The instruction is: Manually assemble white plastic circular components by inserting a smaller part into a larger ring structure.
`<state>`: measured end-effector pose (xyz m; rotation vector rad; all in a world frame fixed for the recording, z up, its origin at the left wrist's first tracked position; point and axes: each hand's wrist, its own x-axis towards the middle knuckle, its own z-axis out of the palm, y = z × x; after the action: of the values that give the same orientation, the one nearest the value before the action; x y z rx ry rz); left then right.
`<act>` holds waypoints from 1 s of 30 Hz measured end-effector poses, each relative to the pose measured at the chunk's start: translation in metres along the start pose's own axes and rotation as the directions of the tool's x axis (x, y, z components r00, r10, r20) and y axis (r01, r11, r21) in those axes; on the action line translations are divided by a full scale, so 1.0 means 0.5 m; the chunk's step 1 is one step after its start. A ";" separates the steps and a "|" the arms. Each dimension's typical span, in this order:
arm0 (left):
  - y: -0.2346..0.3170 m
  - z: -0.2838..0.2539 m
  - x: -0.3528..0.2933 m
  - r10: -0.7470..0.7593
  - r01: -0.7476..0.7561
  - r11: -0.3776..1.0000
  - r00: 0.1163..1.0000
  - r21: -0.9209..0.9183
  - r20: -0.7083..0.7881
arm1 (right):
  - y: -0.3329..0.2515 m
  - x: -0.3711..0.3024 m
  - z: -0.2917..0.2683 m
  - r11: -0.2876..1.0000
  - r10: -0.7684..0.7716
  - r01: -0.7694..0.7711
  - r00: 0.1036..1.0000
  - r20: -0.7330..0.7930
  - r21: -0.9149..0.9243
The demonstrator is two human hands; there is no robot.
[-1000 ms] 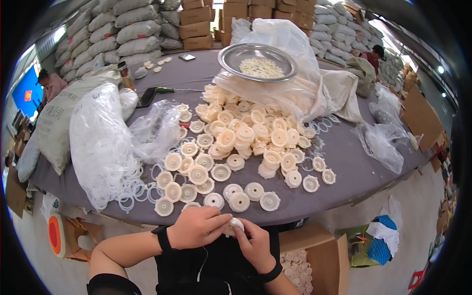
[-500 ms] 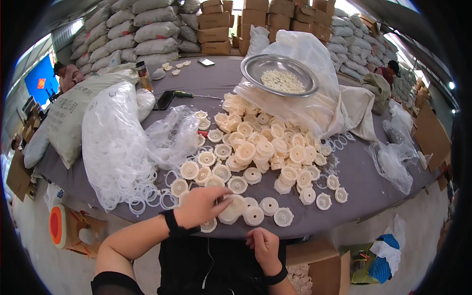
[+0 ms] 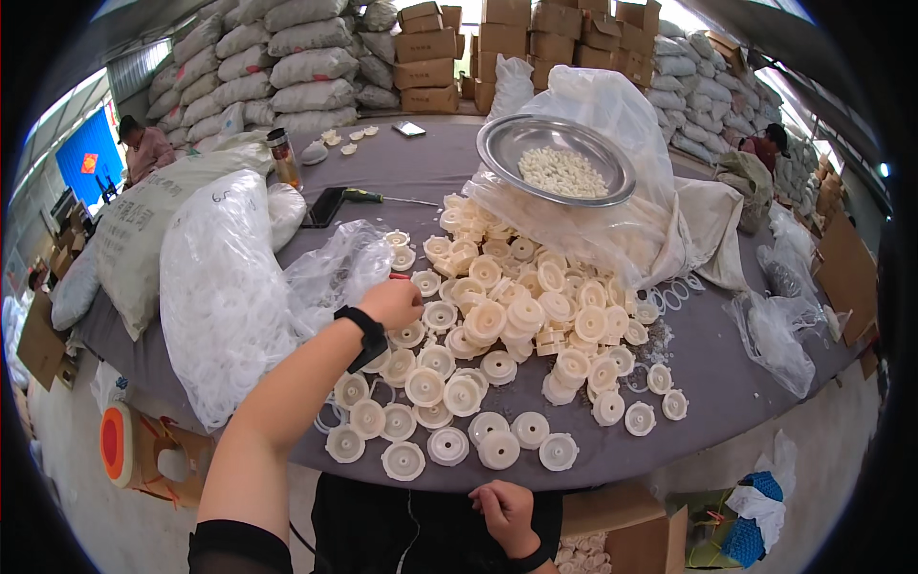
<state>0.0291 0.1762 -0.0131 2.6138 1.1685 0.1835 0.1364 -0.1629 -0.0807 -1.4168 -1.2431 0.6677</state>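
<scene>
My left hand [image 3: 390,304] reaches over the table with its fingers curled, at the left edge of the heap of cream plastic discs [image 3: 521,311]. A bit of a small red object [image 3: 399,276] shows at its fingertips; the hand covers the rest. My right hand [image 3: 504,517] is closed in a loose fist by the table's front edge, and anything inside it is hidden. Between my hands and the heap, several round discs with centre holes, such as a white disc [image 3: 448,446], lie along the front edge. A clear plastic bag [image 3: 339,263] lies beside my left hand.
A bag of translucent rings [image 3: 220,287] stands at left. A metal bowl of small pale pieces [image 3: 564,174] sits at the back, with a screwdriver [image 3: 382,198] and dark phone [image 3: 325,206] left of it. Below the edge is a cardboard box [image 3: 636,540]. Two people work farther off.
My left hand has moved away from the front discs, forward and left to the red object. My right hand stays closed near the edge. The whole view has shifted slightly.
</scene>
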 end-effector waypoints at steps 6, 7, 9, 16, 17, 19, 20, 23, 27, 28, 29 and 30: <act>0.028 0.004 0.058 -0.214 0.185 0.961 0.968 0.206 0.127 | 0.004 0.002 -0.004 0.998 -0.054 0.054 0.998 0.008 0.016; 0.030 0.002 0.061 -0.214 0.182 0.962 0.966 0.205 0.148 | 0.004 0.001 -0.004 0.999 -0.044 0.044 0.999 0.004 0.013; 0.011 0.007 0.063 -0.199 0.179 0.965 0.976 0.193 0.087 | 0.003 0.005 0.000 0.995 -0.093 0.093 0.996 -0.008 0.021; -0.016 0.015 0.057 -0.141 0.145 0.988 0.987 -0.061 0.071 | 0.008 0.008 0.003 0.991 -0.130 0.130 0.991 -0.033 -0.015; -0.013 0.012 0.054 -0.137 0.142 0.988 0.988 -0.062 0.074 | 0.009 0.008 0.002 0.991 -0.134 0.133 0.991 -0.027 -0.017; -0.010 0.001 0.046 -0.202 0.193 0.961 0.979 -0.199 -0.023 | 0.008 0.006 0.002 0.990 -0.137 0.136 0.990 -0.020 -0.018; -0.012 -0.002 0.042 -0.145 0.119 0.969 0.983 -0.218 -0.109 | 0.007 0.007 0.003 0.991 -0.131 0.131 0.991 -0.018 -0.012; -0.007 -0.023 0.028 -0.018 -0.090 0.896 0.971 -0.435 -0.238 | 0.006 0.005 0.003 0.993 -0.115 0.115 0.993 -0.010 0.009; -0.012 -0.091 -0.001 -0.189 -0.188 0.533 0.924 -0.825 -0.332 | 0.009 -0.002 -0.004 0.995 -0.094 0.094 0.996 -0.003 0.019; -0.040 -0.109 -0.003 -0.252 -0.168 0.598 0.889 -0.783 -0.383 | 0.011 -0.002 -0.003 0.996 -0.092 0.093 0.996 -0.005 0.015; -0.053 -0.126 -0.013 -0.324 -0.121 0.596 0.869 -0.794 -0.375 | 0.011 -0.004 -0.005 0.995 -0.099 0.099 0.995 -0.002 0.022; -0.100 -0.131 -0.021 -0.335 -0.038 0.622 0.890 -0.782 -0.310 | 0.008 -0.003 -0.003 0.994 -0.104 0.104 0.995 -0.009 0.017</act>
<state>-0.0283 0.2129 0.0344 1.7098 1.0821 1.0356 0.1386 -0.1643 -0.0846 -1.3292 -1.2924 0.5993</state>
